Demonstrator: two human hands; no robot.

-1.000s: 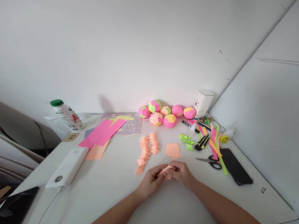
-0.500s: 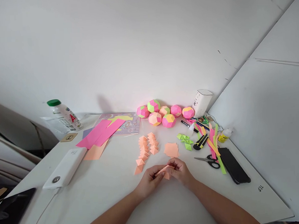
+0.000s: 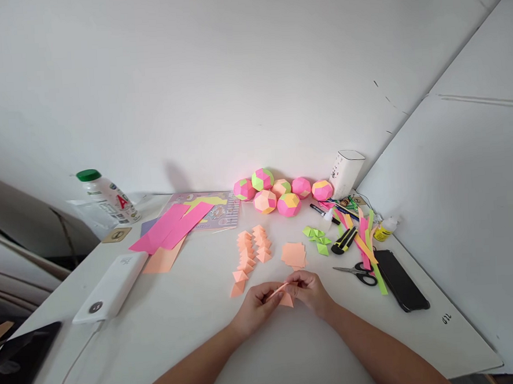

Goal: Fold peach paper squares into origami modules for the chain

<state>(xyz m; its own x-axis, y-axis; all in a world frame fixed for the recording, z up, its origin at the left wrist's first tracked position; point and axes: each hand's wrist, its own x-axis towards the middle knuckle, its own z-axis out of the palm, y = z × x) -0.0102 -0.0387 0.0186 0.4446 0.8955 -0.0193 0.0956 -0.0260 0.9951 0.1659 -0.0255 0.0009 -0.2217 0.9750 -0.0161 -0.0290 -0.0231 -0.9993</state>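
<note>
Between both hands is a small piece of orange paper [image 3: 286, 299], partly folded, with one flap pointing down toward me. My left hand [image 3: 258, 308] pinches its left side, and my right hand [image 3: 310, 293] pinches its right upper edge; the fingers hide much of it. Just beyond my hands lies a stack of orange paper squares [image 3: 294, 254]. Two rows of folded orange paper units [image 3: 245, 252] stand to the left of that stack. Several folded green paper units [image 3: 317, 238] lie to its right.
Scissors [image 3: 360, 273], a box cutter [image 3: 344, 240], paper strips [image 3: 364, 237], a glue bottle [image 3: 385, 228] and a phone [image 3: 401, 280] lie right. Paper balls [image 3: 264, 202] line the wall. Left are pink sheets [image 3: 163, 232], a power bank [image 3: 111, 288] and a bottle [image 3: 109, 198].
The orange paper has been tilted and folded up more narrowly between my fingers, and its lower flap shows more. My hands stay in nearly the same place.
</note>
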